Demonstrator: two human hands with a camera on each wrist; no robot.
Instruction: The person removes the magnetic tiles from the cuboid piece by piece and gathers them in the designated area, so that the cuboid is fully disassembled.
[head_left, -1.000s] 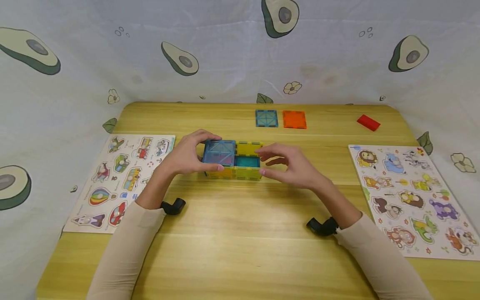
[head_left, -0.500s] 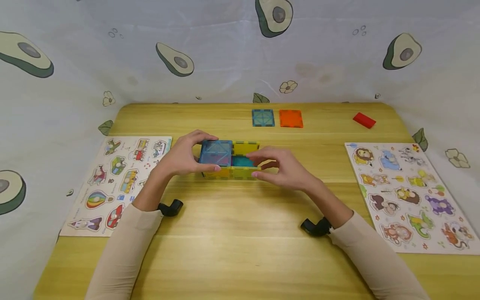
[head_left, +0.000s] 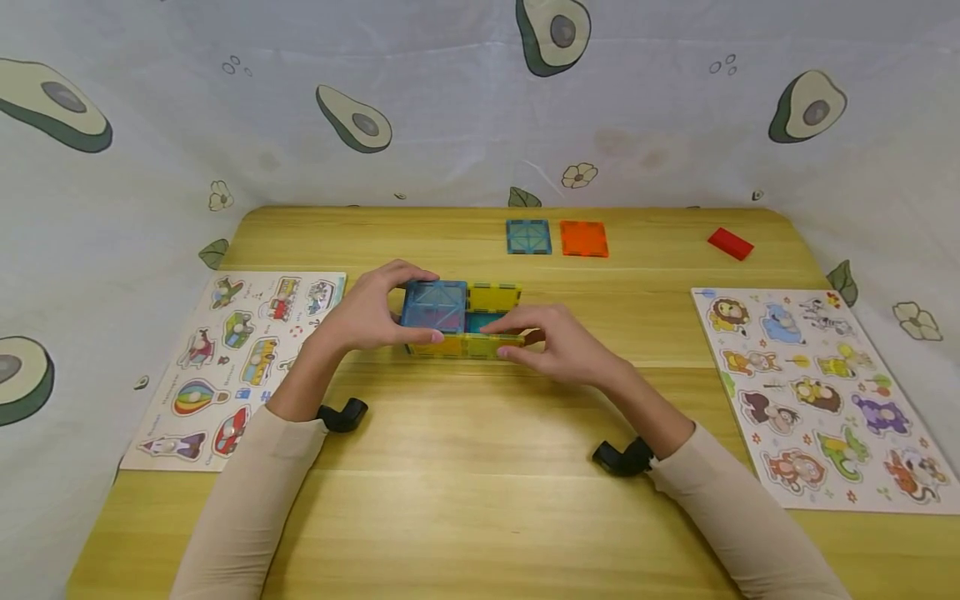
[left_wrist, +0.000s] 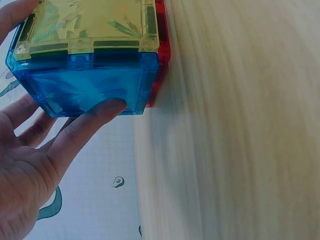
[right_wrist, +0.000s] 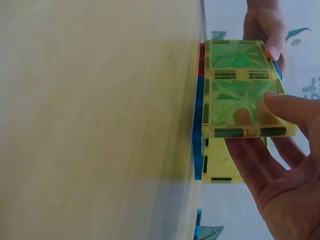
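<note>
head view: at far left, flat on the worktop [head_left: 450, 500], a puzzle board of vehicles [head_left: 225, 379], partly covered by the left sleeve [head_left: 240, 500]. next, left grip [head_left: 366, 310], curled round the left end of the tile box [head_left: 457, 344], thumb toward the near side, fingers at the far side. in mid-worktop, between both hands, that box: yellow walls front and back, blue lid tile [head_left: 435, 306] over the left half, right half uncovered, with blue showing inside. at its right end, right grip [head_left: 561, 343], pinching the right front yellow tile [right_wrist: 232, 100], with a finger visible through it in the right wrist view. behind, loose blue tile [head_left: 528, 237], then orange tile [head_left: 584, 239], near each other. farther right, red piece [head_left: 731, 243]; at far right, a puzzle board of animals [head_left: 846, 383].
</note>
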